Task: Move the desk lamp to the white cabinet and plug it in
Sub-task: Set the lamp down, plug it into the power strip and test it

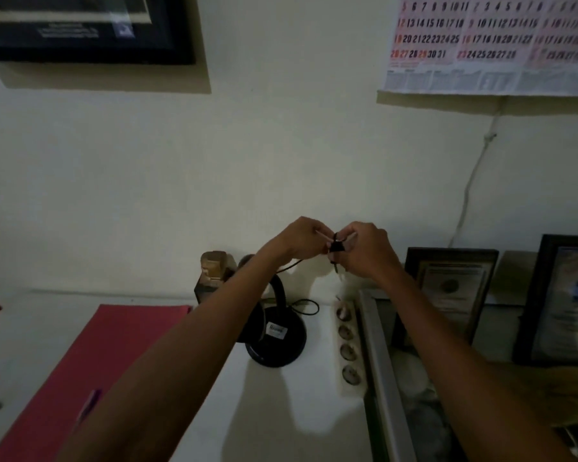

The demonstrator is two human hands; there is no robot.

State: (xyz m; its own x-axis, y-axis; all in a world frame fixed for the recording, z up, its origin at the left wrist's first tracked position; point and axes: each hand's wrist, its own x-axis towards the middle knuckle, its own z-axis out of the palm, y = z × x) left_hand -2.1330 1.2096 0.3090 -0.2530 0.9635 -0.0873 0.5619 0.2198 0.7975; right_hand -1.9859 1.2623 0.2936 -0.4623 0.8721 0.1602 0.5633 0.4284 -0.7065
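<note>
The black desk lamp stands on the white cabinet top, its round base bearing a white label and its curved neck partly hidden behind my left forearm. Its thin black cord loops behind the base and rises to my hands. My left hand and my right hand meet above the cabinet, both pinching the small bundled black cord between their fingertips. A white power strip with several round sockets lies just right of the lamp base.
A red folder with a pen on it lies at the left. A brown-topped object stands behind the lamp. Framed certificates lean on the wall at right. A white cable runs down the wall beneath a calendar.
</note>
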